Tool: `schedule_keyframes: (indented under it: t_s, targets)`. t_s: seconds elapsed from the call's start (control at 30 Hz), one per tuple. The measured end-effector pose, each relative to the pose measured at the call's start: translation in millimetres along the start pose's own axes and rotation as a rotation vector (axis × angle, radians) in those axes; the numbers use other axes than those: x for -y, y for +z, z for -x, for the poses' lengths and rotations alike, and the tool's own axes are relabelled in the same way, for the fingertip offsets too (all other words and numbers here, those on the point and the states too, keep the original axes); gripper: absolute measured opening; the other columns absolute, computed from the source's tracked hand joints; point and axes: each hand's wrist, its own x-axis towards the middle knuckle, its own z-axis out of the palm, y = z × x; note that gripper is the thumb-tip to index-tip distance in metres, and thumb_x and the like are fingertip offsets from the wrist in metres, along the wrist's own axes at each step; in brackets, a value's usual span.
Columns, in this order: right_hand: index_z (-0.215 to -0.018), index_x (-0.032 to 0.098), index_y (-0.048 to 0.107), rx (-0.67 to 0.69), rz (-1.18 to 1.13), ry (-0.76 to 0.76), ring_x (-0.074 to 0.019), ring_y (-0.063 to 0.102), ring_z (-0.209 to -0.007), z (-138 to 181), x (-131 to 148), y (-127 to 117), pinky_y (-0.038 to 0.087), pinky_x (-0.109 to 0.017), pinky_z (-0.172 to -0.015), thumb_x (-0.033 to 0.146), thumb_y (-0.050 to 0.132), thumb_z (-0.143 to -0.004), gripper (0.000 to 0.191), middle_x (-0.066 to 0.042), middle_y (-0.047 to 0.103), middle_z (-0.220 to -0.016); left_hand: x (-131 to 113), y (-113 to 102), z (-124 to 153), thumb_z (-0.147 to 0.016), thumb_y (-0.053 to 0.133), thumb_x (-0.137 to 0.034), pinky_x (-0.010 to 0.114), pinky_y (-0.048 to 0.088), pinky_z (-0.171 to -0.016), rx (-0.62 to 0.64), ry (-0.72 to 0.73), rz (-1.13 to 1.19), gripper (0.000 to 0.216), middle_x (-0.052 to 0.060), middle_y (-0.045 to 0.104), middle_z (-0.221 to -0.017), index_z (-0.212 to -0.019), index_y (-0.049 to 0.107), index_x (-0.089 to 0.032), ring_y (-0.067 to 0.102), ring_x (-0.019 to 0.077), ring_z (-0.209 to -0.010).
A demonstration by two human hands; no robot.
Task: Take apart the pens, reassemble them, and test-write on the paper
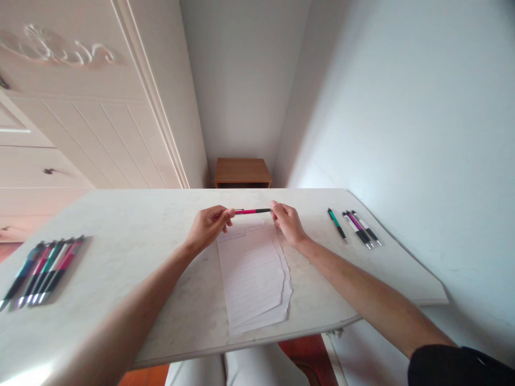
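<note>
A pink and black pen (252, 211) is held level above the far end of some torn lined paper sheets (253, 273). My left hand (211, 225) pinches its clip end between thumb and fingers. At the other end, my right hand (287, 221) closes on the dark tip section, so the tip itself is hidden. Faint handwriting shows along the top of the upper sheet, just below the pen.
Several pens (50, 268) lie side by side at the table's left. On the right are a green pen (336, 225) and a small group of white and purple pens (360, 228). The white table (161, 327) meets a wall on the right; a wooden stand (242, 170) stands beyond.
</note>
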Motion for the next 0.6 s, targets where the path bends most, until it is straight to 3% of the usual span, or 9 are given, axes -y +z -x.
schedule_keyframes:
  t_s: [0.17,0.27,0.33,0.4,0.47,0.6]
  targets:
    - [-0.058,0.02,0.045,0.016,0.011,-0.004,-0.0068,0.026,-0.041,1.0,1.2,-0.1,0.018,-0.023,-0.041,0.059,0.053,-0.086,0.049,0.007,0.03,-0.046,1.2,1.0,1.2,-0.088,0.046,-0.067,0.023,0.044,-0.046,0.045,-0.077,0.118,0.06,0.006,0.063,-0.062,-0.075,0.065,-0.012,0.056,0.0119,-0.048]
    - [-0.057,0.02,0.045,0.009,-0.004,0.001,-0.0068,0.026,-0.041,0.3,1.1,-0.4,0.018,-0.023,-0.041,0.059,0.054,-0.086,0.049,0.007,0.03,-0.046,0.0,1.3,2.5,-0.081,0.063,-0.059,0.022,0.044,-0.044,0.015,-0.074,0.122,0.052,0.006,0.066,-0.083,-0.104,0.064,-0.013,0.059,0.011,-0.051]
    - [-0.057,0.02,0.045,0.003,-0.016,0.009,-0.0067,0.026,-0.041,-0.3,0.5,-0.5,0.017,-0.023,-0.041,0.058,0.055,-0.086,0.049,0.007,0.03,-0.046,-0.8,1.3,3.0,-0.074,0.074,-0.051,0.022,0.047,-0.046,-0.025,-0.054,0.138,0.061,0.007,0.064,-0.101,-0.122,0.056,-0.018,0.061,0.01,-0.054]
    - [-0.057,0.02,0.045,-0.002,-0.027,0.015,-0.0065,0.026,-0.04,-0.7,0.1,-0.5,0.017,-0.023,-0.041,0.057,0.055,-0.086,0.048,0.007,0.03,-0.046,-0.8,1.2,2.8,-0.071,0.078,-0.045,0.023,0.049,-0.049,-0.057,-0.012,0.153,0.068,0.007,0.061,-0.11,-0.129,0.052,-0.021,0.061,0.0085,-0.055]
    - [-0.056,0.02,0.045,-0.006,-0.035,0.018,-0.0063,0.026,-0.04,-0.9,0.0,-0.5,0.017,-0.023,-0.041,0.056,0.056,-0.086,0.048,0.007,0.03,-0.046,-0.3,1.2,2.0,-0.071,0.077,-0.041,0.023,0.049,-0.05,-0.068,0.021,0.145,0.06,0.007,0.063,-0.107,-0.124,0.056,-0.02,0.06,0.008,-0.054]
    - [-0.056,0.019,0.046,-0.013,-0.042,0.031,-0.0063,0.025,-0.04,-0.8,0.4,-0.7,0.017,-0.023,-0.041,0.056,0.056,-0.085,0.048,0.007,0.031,-0.045,0.1,1.0,-0.3,-0.075,0.073,-0.04,0.023,0.047,-0.049,-0.052,0.007,0.08,0.034,0.003,0.067,-0.077,-0.096,0.068,-0.014,0.057,0.0097,-0.051]
